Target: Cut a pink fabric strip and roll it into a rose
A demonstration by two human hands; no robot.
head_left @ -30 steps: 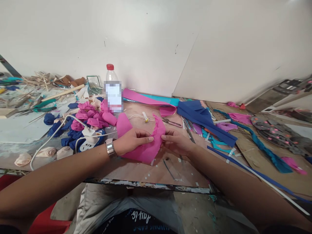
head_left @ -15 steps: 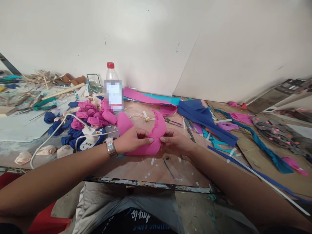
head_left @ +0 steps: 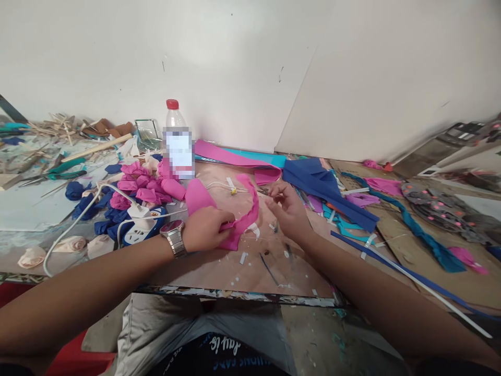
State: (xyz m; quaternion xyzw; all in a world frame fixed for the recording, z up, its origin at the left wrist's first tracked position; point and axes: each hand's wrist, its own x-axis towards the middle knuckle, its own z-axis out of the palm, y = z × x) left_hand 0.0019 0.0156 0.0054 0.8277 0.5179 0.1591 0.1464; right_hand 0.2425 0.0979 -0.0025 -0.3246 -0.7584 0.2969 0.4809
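Observation:
My left hand [head_left: 205, 230], with a metal watch on the wrist, is closed on a folded pink foam sheet [head_left: 250, 209] whose free end curls up to the right. My right hand [head_left: 287, 209] is off the sheet, a little to its right, with its fingers loosely apart and nothing in them. It hovers near a thin tool [head_left: 270, 190] lying on the brown work table [head_left: 250, 266]. A thin white cable with a yellow clip [head_left: 234, 191] runs behind the sheet.
A labelled plastic bottle [head_left: 178, 141] stands behind the sheet. Pink and blue foam flowers [head_left: 136, 188], a white power strip [head_left: 141, 227] and green pliers [head_left: 64, 169] crowd the left. Blue foam sheets [head_left: 324, 190], teal strips and a long blue strip [head_left: 410, 279] lie right.
My right hand has let go of the pink sheet and moved up and to the right. My left hand has kept hold and folded the sheet narrower.

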